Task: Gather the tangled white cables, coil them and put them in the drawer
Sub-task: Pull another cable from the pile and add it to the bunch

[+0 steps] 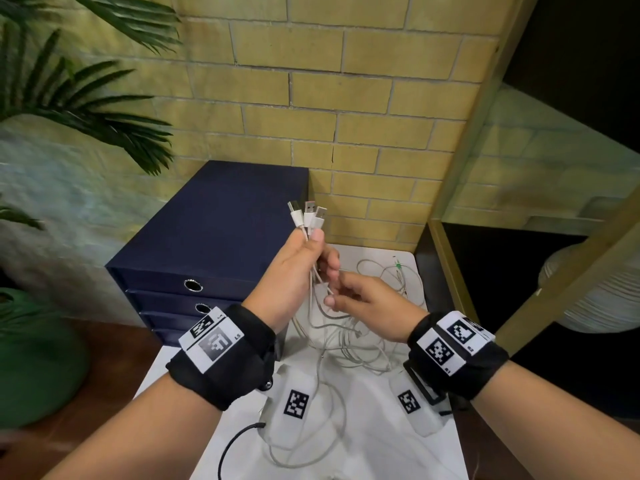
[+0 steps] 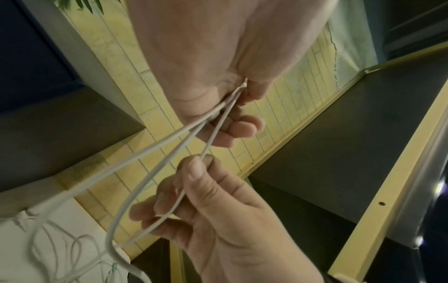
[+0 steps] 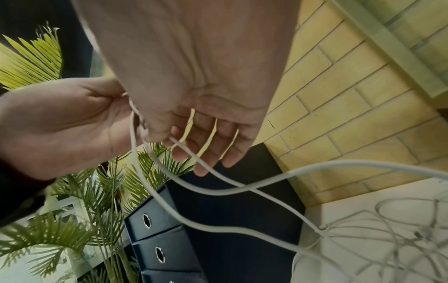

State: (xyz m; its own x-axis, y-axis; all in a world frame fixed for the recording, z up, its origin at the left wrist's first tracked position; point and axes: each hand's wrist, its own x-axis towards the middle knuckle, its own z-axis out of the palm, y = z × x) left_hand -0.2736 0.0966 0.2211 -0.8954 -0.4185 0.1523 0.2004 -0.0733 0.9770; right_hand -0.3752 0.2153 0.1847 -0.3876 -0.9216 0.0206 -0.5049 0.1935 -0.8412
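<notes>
From above, my left hand (image 1: 294, 271) grips the white cables (image 1: 341, 337) just under their plugs, the rest trailing onto the desk (image 1: 381, 441) beside the drawer unit (image 1: 214, 237). At my left wrist, my right hand (image 2: 218, 206) pinches one strand below that fist. At my right wrist, the strands (image 3: 218, 191) sag from my fingers (image 3: 206, 151) to the tangle.

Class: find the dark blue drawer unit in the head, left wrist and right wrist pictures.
Head: dark blue drawer unit, left of centre, against the yellow brick wall.
Left wrist: only a dark blue patch at upper left, probably it.
Right wrist: bottom centre, ring pulls showing.
Shared landmark: the brick wall.
</notes>
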